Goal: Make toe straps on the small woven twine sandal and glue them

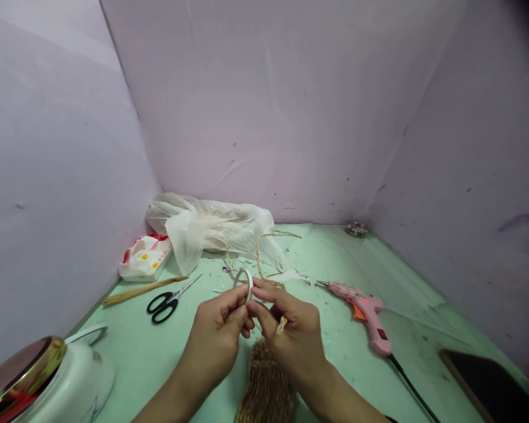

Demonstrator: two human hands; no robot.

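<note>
Between both hands, above the table, is a thin white ring [249, 281]. My left hand [218, 329] pinches its lower left side between thumb and fingers. From the right, my right hand [293, 326] has its fingers closed at the ring's edge. A braided straw cord [258, 255] runs from near the right fingers toward the back of the table, and a short bit of braid [282, 325] pokes out at the right hand. Below the hands lies a woven brown straw piece [264, 385], partly hidden by the right hand and wrist.
Black-handled scissors [167, 302] and a straw bundle [141, 291] lie left. Behind them are a tissue pack [145, 258] and a white plastic bag [220, 220]. A pink glue gun [365, 308] with a cord and a dark phone [489, 385] lie right. A white pot [88, 376] stands front left.
</note>
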